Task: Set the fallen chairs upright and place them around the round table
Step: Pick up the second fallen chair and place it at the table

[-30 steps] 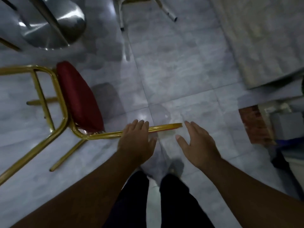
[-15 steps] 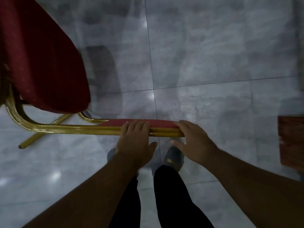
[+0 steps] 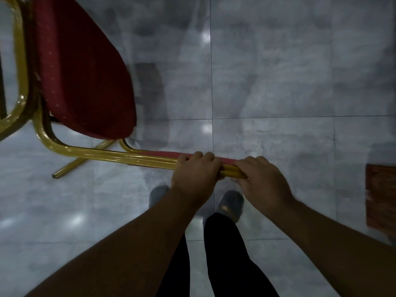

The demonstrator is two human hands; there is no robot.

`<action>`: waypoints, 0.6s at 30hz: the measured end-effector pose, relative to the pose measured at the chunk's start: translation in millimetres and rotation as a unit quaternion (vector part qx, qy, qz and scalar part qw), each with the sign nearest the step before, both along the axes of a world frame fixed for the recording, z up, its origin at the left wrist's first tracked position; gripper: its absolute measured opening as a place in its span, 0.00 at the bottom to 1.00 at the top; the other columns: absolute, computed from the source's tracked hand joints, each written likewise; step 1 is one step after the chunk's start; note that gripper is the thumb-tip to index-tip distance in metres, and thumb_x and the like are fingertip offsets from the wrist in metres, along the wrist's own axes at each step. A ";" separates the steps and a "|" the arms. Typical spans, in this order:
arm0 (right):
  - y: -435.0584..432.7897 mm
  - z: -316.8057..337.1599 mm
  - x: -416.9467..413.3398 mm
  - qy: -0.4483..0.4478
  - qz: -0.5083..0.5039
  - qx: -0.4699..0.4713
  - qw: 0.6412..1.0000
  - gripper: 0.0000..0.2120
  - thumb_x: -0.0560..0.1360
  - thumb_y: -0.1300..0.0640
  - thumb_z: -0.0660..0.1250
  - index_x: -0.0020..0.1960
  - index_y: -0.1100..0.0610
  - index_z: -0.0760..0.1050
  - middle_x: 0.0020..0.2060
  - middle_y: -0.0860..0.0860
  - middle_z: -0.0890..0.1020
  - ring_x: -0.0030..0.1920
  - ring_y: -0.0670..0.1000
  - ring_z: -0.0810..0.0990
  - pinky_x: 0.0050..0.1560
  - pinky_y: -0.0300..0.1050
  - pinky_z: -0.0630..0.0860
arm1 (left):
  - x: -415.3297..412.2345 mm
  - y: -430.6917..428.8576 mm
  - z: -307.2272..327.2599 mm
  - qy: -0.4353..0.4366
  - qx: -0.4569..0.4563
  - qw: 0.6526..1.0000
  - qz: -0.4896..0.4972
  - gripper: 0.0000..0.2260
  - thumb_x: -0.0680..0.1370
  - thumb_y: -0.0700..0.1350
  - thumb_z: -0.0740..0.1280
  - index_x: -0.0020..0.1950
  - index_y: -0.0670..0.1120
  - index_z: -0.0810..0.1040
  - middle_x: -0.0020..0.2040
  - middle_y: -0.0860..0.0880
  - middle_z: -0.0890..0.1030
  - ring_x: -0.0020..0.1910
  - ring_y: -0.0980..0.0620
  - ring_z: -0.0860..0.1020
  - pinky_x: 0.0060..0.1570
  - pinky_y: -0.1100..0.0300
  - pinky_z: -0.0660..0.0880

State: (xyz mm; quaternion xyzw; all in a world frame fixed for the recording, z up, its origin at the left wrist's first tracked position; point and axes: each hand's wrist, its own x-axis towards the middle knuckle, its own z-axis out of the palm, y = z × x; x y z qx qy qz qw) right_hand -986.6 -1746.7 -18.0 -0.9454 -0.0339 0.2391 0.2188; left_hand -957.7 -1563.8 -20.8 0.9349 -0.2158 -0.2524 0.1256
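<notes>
Chair [image 3: 90, 86] with a gold tubular frame and a red seat cushion [image 3: 81, 61] lies tipped on the grey marble-tiled floor [image 3: 278, 82] at the left of the view, its backrest [image 3: 158, 157] stretching right toward the person. The 2 hands clasp the backrest's top edge side by side. The left hand [image 3: 195, 179] curls its fingers over the red padding and gold tube, and the right hand [image 3: 263, 181] wraps the rail's end. Grey shoes [image 3: 231, 203] stand just below the hands. A reddish-brown patch [image 3: 380, 196] shows at the right edge.
</notes>
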 end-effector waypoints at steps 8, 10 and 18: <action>26.3 117.4 -20.6 -0.105 -0.006 0.148 0.983 0.21 0.75 0.42 0.68 0.63 0.52 0.78 0.56 0.47 0.82 0.56 0.51 0.77 0.57 0.57 0.76 | -17.8 76.8 130.6 -0.071 -0.116 0.989 0.056 0.13 0.78 0.52 0.69 0.60 0.50 0.82 0.53 0.49 0.86 0.52 0.46 0.83 0.55 0.47 0.77; 32.1 144.4 -26.0 -0.094 -0.044 0.190 0.976 0.23 0.74 0.41 0.67 0.63 0.53 0.77 0.56 0.44 0.79 0.57 0.48 0.76 0.59 0.58 0.75 | -25.0 100.2 165.7 -0.087 -0.133 0.984 0.082 0.14 0.76 0.52 0.70 0.59 0.49 0.82 0.52 0.49 0.86 0.51 0.46 0.83 0.53 0.48 0.78; 116.1 257.6 -23.6 -0.160 0.024 0.190 0.968 0.15 0.75 0.42 0.66 0.55 0.52 0.78 0.47 0.46 0.79 0.49 0.51 0.74 0.50 0.52 0.72 | -55.3 192.4 277.8 -0.098 -0.201 0.960 0.169 0.14 0.77 0.53 0.67 0.59 0.48 0.80 0.52 0.52 0.83 0.52 0.53 0.78 0.55 0.48 0.77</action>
